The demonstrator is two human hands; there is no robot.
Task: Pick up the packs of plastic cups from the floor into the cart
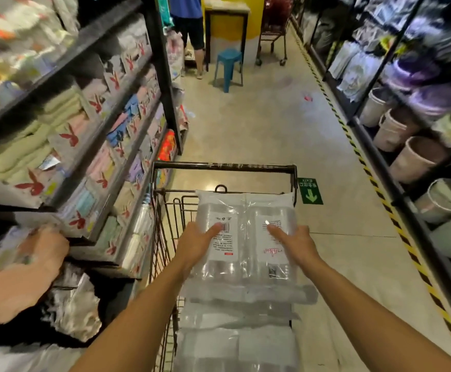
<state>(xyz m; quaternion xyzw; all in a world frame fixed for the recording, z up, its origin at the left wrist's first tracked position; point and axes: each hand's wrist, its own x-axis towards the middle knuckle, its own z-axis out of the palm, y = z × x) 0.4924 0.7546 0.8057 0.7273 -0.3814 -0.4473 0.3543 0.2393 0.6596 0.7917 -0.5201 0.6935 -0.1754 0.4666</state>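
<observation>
A tall shelf (66,124) fills the left side of the aisle, packed with folded towels (25,154) in clear wrappers. A second shelf (396,183) runs along the right side and carries pale buckets (412,159) lying on their sides. Between them is the grey floor (259,124), with a yellow and black striped tape (353,146) near the right shelf.

The wire cart (224,165) stands near, in the middle, just beside the left shelf. Inside it lie several packs of plastic cups (235,342), stacked up to the near edge of the view.

One more pack (246,210) is on top of this stack, over the far part of the cart. It holds two rows of clear cups side by side, each with a white label. Whether it already rests on the stack or is carried just above it, I cannot tell.

The left grip (196,244) lies on the left row, fingers straight and spread wide over the label. The right grip (295,244) lies the same way on the right row. Both thumbs are hidden.

At the near left, the hand of another person (42,251) touches goods on a low shelf.

Far away stand a person in a blue shirt (189,22), a second cart (272,30) and a blue stool (228,63). A small green arrow sign (309,191) is stuck on the floor, right of the cart.
</observation>
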